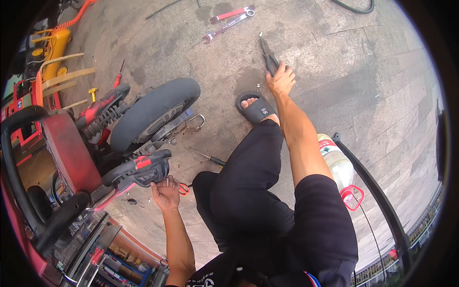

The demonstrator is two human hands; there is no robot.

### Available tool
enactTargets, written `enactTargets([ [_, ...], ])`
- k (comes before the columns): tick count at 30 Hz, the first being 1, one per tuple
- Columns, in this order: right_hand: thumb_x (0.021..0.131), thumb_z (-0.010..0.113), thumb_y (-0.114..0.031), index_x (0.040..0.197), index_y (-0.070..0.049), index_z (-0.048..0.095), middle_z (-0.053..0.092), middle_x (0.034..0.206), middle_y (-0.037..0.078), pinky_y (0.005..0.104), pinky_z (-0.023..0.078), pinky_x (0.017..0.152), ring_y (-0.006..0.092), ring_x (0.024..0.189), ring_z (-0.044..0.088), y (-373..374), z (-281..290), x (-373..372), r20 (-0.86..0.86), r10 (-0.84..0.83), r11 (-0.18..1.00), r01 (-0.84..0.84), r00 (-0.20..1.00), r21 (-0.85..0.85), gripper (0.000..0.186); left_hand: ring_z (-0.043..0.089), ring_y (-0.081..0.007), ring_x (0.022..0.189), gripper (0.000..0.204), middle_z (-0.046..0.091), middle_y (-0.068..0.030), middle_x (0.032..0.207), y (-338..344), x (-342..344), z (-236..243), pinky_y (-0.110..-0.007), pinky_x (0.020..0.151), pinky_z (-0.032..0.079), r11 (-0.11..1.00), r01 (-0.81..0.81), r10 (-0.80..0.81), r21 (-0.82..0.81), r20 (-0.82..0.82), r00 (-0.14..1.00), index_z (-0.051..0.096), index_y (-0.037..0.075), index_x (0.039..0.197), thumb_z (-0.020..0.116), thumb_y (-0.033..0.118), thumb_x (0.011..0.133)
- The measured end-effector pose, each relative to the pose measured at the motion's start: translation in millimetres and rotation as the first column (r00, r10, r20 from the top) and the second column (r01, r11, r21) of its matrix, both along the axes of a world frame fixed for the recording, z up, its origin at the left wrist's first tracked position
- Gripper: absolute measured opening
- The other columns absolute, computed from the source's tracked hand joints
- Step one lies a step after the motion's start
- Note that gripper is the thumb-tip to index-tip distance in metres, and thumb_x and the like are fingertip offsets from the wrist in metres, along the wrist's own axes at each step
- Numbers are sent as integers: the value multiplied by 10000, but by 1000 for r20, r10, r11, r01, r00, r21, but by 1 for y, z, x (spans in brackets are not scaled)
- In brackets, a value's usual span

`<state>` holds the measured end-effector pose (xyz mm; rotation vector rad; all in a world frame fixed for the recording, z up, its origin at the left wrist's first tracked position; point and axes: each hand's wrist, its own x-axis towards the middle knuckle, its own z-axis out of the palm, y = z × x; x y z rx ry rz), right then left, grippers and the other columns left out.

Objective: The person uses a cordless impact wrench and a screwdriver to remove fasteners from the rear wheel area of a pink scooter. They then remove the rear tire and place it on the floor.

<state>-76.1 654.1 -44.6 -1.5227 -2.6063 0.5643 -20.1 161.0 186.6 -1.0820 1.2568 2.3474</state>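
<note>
My right hand (281, 80) reaches out to the floor, its fingers closed around the handles of dark pliers (267, 50) with the jaws pointing away from me. Beside my knee, my left hand (167, 195) is palm up with loosely spread fingers, close against the black and red side part (143, 170) of a tipped scooter; whether it touches it is hard to tell. The scooter's wheel (155, 115) and coil spring (103, 122) face the middle of the view. A screwdriver (213, 160) and an orange-handled tool (184, 189) lie near my left hand.
Two wrenches, a red one (232, 14) and a silver one (228, 27), lie farther off. At right stands a large clear bottle (337, 165) beside a black bar (370, 189). My sandalled foot (256, 109) is on the paving. A yellow tank (56, 53) stands far left.
</note>
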Motion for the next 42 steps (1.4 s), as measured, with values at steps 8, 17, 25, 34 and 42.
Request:
enactTargets([
  [8, 850, 578, -170, 1084, -209, 667, 619, 1002, 71, 376, 455, 880, 256, 998, 609, 20, -10, 24, -55, 927, 329, -873, 372, -359, 254, 569, -245, 1017, 374, 631, -8, 1107, -7, 0, 35, -429, 871, 452, 987, 55, -13, -153, 262, 965, 636, 135, 1085, 619, 466, 913],
  [17, 888, 529, -209, 1064, -159, 630, 592, 1075, 66, 384, 430, 943, 237, 1099, 565, 19, -5, -6, 107, 971, 238, -848, 212, -473, 210, 584, -210, 987, 320, 653, -7, 1050, 30, 1, 43, -400, 842, 469, 957, -157, 237, -244, 344, 909, 644, 152, 1034, 634, 442, 898],
  [25, 922, 508, -173, 1062, -70, 581, 597, 1096, 152, 448, 458, 921, 330, 1083, 567, 68, 19, 5, 354, 782, 623, -636, 514, -454, 189, 553, -195, 1022, 268, 658, 8, 1089, 39, 0, 39, -381, 839, 449, 906, -301, 408, -298, 420, 811, 655, 157, 1050, 647, 365, 880],
  [34, 927, 533, -187, 1024, -6, 576, 664, 988, 239, 491, 488, 855, 434, 955, 625, 115, 145, -27, 38, 596, 694, -491, 802, -527, 210, 562, -268, 1019, 607, 552, -110, 1227, 70, 13, 85, -383, 838, 486, 897, -193, 392, -397, 514, 763, 450, 112, 1327, 636, 506, 904],
  [42, 921, 543, -219, 990, 3, 595, 655, 980, 286, 498, 476, 868, 455, 971, 615, 159, 232, -194, -170, 661, 610, -655, 731, -446, 238, 621, -276, 871, 545, 575, -166, 1212, 143, 54, 178, -342, 653, 504, 897, 87, 241, -433, 645, 725, 433, 58, 1312, 603, 419, 941],
])
